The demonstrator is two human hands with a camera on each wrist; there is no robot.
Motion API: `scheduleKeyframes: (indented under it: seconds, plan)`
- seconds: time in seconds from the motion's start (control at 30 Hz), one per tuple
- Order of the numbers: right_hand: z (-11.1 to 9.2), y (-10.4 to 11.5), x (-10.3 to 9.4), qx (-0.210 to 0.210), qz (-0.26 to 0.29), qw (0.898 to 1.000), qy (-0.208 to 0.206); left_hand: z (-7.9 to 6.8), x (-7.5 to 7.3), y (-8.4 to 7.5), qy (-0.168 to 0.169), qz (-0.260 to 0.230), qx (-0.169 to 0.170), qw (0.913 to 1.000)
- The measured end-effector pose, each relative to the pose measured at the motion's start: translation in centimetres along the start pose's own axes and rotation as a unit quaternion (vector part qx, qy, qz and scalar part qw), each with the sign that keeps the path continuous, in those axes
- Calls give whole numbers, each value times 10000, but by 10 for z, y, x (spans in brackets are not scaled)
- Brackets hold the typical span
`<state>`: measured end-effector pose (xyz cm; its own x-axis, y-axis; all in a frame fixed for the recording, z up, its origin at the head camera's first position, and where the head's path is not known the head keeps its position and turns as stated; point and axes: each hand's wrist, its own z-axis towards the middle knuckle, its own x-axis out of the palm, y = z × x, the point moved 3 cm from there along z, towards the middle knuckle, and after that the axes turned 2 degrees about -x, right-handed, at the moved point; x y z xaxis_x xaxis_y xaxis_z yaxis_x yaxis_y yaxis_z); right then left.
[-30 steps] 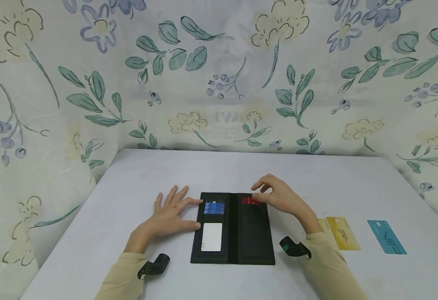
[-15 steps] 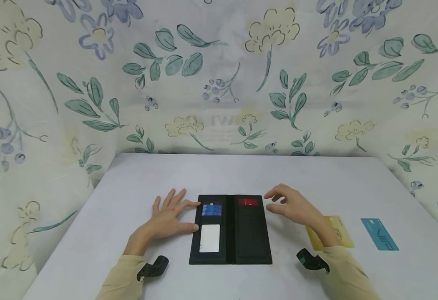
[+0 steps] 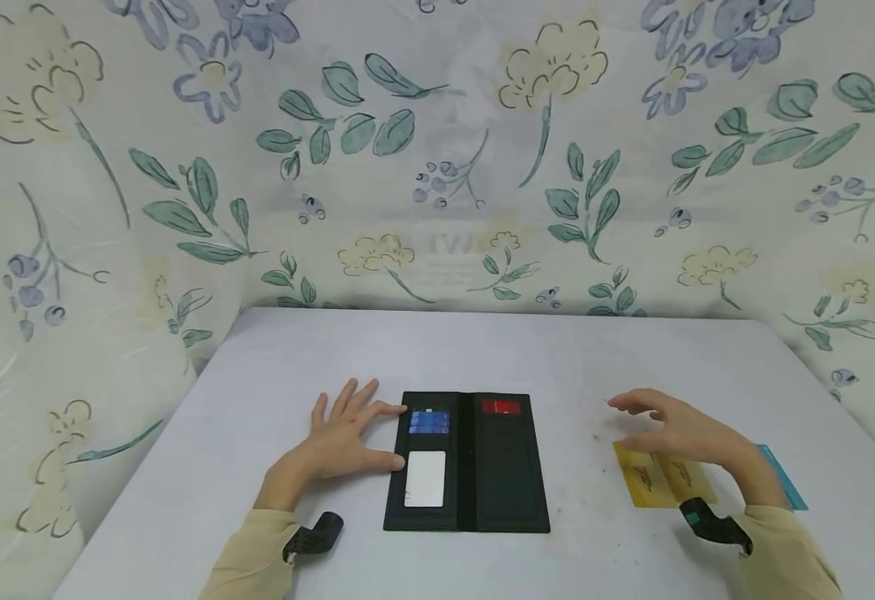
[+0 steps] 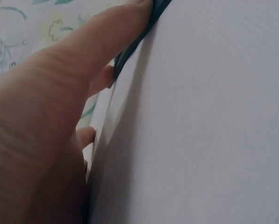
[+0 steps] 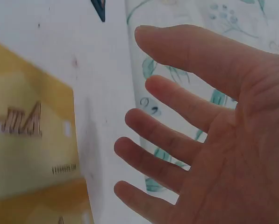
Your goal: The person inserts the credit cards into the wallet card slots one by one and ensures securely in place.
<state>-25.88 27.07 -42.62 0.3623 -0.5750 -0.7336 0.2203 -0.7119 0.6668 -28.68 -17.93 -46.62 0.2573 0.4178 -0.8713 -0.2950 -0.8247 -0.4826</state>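
A black card wallet [image 3: 512, 492] lies spread flat on the table. Blue cards [image 3: 428, 422] show in its upper left slots, a white panel [image 3: 425, 479] below them, and a red card [image 3: 501, 407] at the upper right. My left hand [image 3: 332, 450] touches the wallet's left edge with thumb and forefinger, the other fingers spread. In the left wrist view the thumb meets the dark wallet edge [image 4: 127, 53]. My right hand [image 3: 696, 435], holding nothing, hovers over two yellow cards [image 3: 646, 482]; the right wrist view shows its fingers apart beside a yellow card [image 5: 32, 116].
A blue card [image 3: 788, 487] lies right of the yellow ones, partly hidden by the right forearm. The white table [image 3: 452, 350] ends at a flower-printed curtain [image 3: 467, 108] behind and at the sides.
My right hand has left the red card in the wallet's upper right slot and travelled right, to above the yellow cards. My left hand stays at the wallet's left edge.
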Motion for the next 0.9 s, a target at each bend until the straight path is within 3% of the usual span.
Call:
scheduleKeyframes:
  seconds: [0.3,0.6,0.9]
  plan:
    - [-17,-18,2,157,126,9995,231,-1,-2,0,-41,28,-17,10000]
    - [-26,-23,14,-184,-310,9965,748,1,-1,-3,17,-32,43,10000]
    - [-20,-21,21,-98,-514,9976,455,-1,-1,1,-83,108,-3,9999]
